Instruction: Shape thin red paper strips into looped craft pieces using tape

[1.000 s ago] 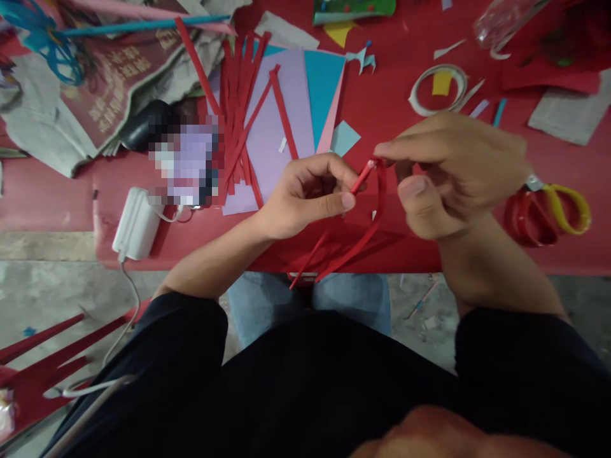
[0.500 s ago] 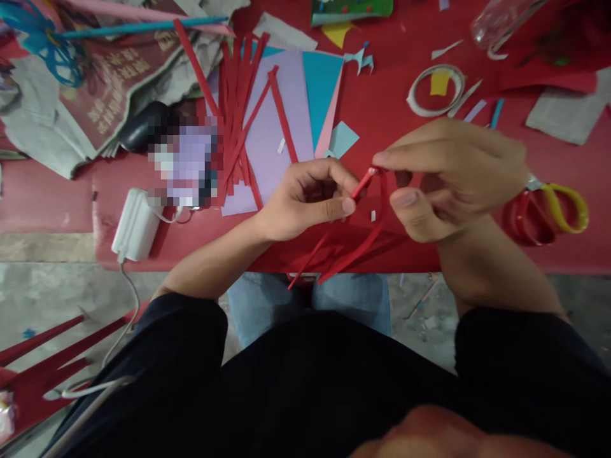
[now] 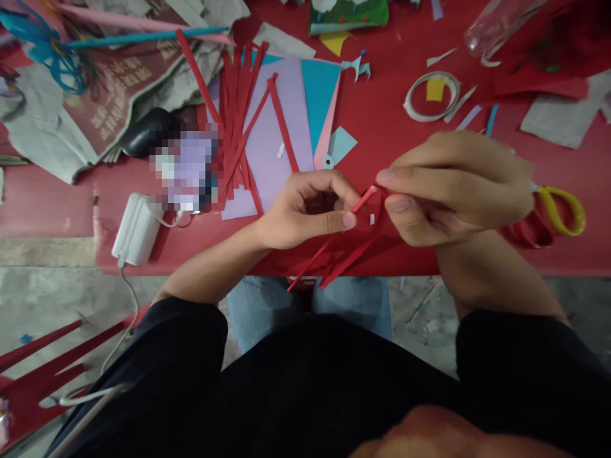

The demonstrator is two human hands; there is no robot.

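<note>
Between the thumb and fingers of my left hand (image 3: 305, 210) is a thin red stick (image 3: 365, 199), its pale tip pointing up and right. My right hand (image 3: 458, 191) is closed by that tip, thumb and forefinger pinching a red paper strip (image 3: 351, 262) that hangs below the stick toward the table edge. Part of the strip is hidden by the fingers and blends with the red table. Left of my hands lies a bundle of red paper strips (image 3: 233, 121) on lilac paper (image 3: 281, 114).
Scissors (image 3: 563, 210) lie beside my right wrist, partly covered. A tape roll (image 3: 432, 95) is farther back. To the left are a white power adapter (image 3: 137, 229) with a cable, a black mouse (image 3: 147, 132) and newspaper (image 3: 42, 121). Blue paper (image 3: 319, 95) and scraps lie behind my hands.
My right thumb has come closer to the forefinger at the stick's tip. The loop of red strip beside the stick shows less. Both hands sit slightly lower in view.
</note>
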